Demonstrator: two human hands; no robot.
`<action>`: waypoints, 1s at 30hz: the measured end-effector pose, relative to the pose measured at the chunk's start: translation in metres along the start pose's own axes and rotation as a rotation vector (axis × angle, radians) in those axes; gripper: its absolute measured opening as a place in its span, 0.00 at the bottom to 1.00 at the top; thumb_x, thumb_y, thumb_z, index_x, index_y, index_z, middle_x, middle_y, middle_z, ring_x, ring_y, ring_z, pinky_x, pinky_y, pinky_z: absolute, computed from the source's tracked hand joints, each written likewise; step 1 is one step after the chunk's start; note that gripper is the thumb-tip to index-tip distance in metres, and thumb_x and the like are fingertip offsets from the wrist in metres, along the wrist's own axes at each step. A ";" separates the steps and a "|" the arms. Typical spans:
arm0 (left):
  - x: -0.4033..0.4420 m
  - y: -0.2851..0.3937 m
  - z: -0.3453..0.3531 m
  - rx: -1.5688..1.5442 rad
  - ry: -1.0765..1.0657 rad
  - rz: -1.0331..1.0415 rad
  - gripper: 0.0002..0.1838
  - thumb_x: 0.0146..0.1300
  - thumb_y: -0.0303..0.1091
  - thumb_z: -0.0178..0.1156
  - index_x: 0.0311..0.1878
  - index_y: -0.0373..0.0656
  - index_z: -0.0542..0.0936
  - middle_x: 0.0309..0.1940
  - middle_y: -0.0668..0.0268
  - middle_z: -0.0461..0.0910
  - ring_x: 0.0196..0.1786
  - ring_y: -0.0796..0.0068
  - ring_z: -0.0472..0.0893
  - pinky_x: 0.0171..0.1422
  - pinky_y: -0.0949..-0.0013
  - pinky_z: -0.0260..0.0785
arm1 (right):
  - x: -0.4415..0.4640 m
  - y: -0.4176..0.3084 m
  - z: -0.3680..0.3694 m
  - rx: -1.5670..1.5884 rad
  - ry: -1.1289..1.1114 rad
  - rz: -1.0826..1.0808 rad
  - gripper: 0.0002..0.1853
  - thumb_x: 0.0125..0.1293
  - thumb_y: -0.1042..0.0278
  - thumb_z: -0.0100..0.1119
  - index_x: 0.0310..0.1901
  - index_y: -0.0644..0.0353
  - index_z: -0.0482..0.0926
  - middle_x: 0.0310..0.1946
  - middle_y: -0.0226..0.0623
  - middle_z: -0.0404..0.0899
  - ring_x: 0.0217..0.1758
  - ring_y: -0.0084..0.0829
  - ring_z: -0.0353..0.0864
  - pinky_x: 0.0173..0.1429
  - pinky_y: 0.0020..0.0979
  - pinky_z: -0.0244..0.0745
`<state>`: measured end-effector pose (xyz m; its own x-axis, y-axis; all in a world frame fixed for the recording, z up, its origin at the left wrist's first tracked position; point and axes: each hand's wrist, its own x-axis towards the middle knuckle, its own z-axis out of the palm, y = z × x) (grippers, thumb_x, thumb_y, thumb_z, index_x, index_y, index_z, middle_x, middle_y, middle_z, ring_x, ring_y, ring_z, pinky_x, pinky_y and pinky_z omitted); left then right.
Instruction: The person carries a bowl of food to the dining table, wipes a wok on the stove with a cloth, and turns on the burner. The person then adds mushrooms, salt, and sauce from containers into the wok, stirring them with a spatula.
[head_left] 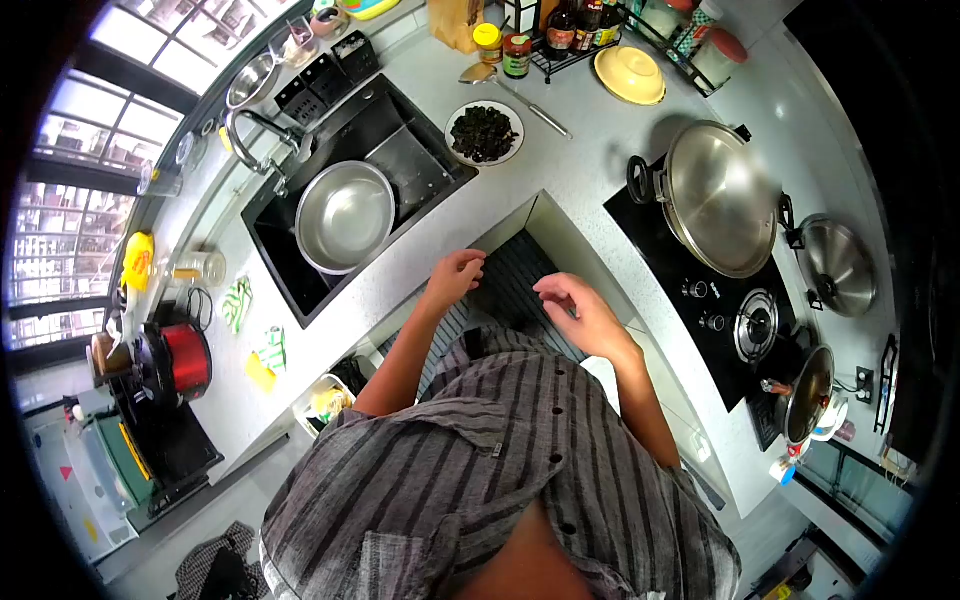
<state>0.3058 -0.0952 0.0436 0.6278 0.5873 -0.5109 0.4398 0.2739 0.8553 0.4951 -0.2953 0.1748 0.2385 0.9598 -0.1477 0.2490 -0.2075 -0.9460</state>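
Note:
My left hand (459, 278) hangs in front of the counter near the sink, its fingers loosely bent with nothing visible in them. To its right, my right hand (592, 318) is open and empty, thumb apart from the fingers. Both hover above a dark ribbed surface (515, 275) below counter height. A steel basin (345, 216) sits in the black sink (425, 185). Behind the sink's right corner stands a white plate (515, 150) of dark, leafy-looking food (484, 133). A long-handled spatula (530, 104) lies beside the plate.
On the black cooktop (667, 290) at right rests a large steel wok (722, 200); a lid (838, 266) and a covered pan (806, 394) are beyond. Bottles (561, 32), jars (516, 56) and a yellow dish (630, 75) stand behind. A red cooker (188, 360) is left.

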 end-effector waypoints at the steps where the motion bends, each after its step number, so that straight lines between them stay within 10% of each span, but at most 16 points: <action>1: 0.009 -0.001 -0.002 -0.021 -0.003 -0.008 0.18 0.74 0.39 0.56 0.60 0.37 0.80 0.49 0.63 0.83 0.48 0.74 0.82 0.48 0.70 0.78 | 0.001 0.001 0.001 -0.001 0.016 0.019 0.14 0.69 0.77 0.59 0.55 0.60 0.78 0.49 0.40 0.82 0.51 0.33 0.84 0.56 0.32 0.79; 17: 0.114 -0.002 -0.049 0.035 -0.143 -0.006 0.12 0.73 0.34 0.53 0.49 0.42 0.85 0.40 0.70 0.85 0.44 0.76 0.82 0.48 0.69 0.75 | 0.031 -0.005 0.038 -0.076 0.223 0.204 0.12 0.70 0.72 0.60 0.54 0.57 0.77 0.42 0.37 0.83 0.47 0.33 0.85 0.52 0.36 0.79; 20: 0.140 -0.061 -0.062 0.372 -0.038 0.546 0.12 0.68 0.27 0.51 0.39 0.40 0.85 0.32 0.61 0.85 0.35 0.67 0.84 0.42 0.64 0.75 | 0.026 -0.003 0.039 -0.125 0.213 0.270 0.12 0.70 0.70 0.60 0.54 0.57 0.77 0.42 0.38 0.84 0.47 0.36 0.85 0.53 0.36 0.79; 30: 0.111 -0.060 -0.063 0.520 0.116 0.407 0.11 0.62 0.30 0.49 0.31 0.38 0.80 0.25 0.52 0.79 0.30 0.54 0.81 0.36 0.56 0.69 | 0.025 0.019 0.046 -0.138 0.190 0.404 0.13 0.70 0.69 0.58 0.54 0.56 0.78 0.44 0.43 0.84 0.51 0.40 0.84 0.57 0.39 0.78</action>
<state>0.3082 0.0011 -0.0591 0.7486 0.6522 -0.1191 0.4534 -0.3726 0.8097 0.4625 -0.2660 0.1401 0.5065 0.7480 -0.4288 0.2202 -0.5931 -0.7744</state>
